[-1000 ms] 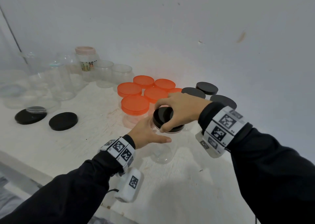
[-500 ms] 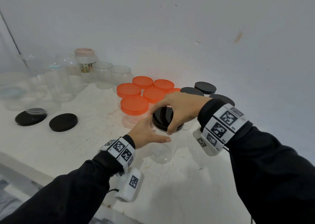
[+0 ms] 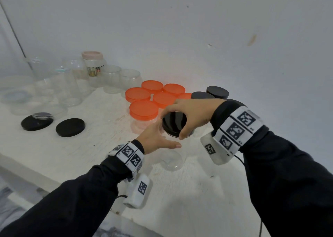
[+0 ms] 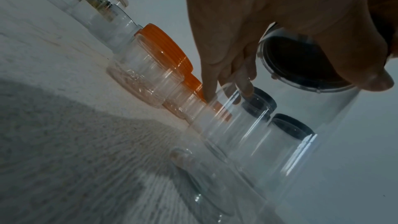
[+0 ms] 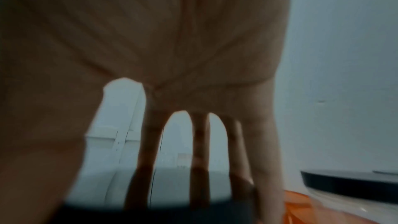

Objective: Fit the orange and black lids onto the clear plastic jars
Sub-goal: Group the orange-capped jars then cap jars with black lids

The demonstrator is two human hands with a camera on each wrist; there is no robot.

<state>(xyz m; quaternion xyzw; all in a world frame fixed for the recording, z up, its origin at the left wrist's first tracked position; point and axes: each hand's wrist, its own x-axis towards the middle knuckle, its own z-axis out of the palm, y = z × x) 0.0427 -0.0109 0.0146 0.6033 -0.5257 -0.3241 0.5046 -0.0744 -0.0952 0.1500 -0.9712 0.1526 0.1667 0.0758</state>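
Observation:
A clear plastic jar (image 3: 171, 158) stands on the white table (image 3: 81, 152) near the middle. My left hand (image 3: 156, 139) wraps round its side, thumb in front and fingers behind. My right hand (image 3: 191, 114) comes down from above and grips the black lid (image 3: 173, 124) sitting on the jar's mouth, thumb on the near rim. In the left wrist view the black lid (image 4: 301, 64) shows through the jar wall between my left hand's fingers (image 4: 226, 81) and thumb. The right wrist view shows my right hand's fingers (image 5: 198, 159) reaching down onto the dark lid (image 5: 150, 214).
Several orange-lidded jars (image 3: 143, 110) stand just behind the hands, with black-lidded jars (image 3: 217, 92) to their right by the wall. Two loose black lids (image 3: 70, 127) lie at the left. Open clear jars (image 3: 111, 78) and a pink-lidded jar (image 3: 92, 63) crowd the back left.
My right hand has turned a little on the black lid, its thumb sliding to the right along the near rim. The left hand and the jar stay where they were.

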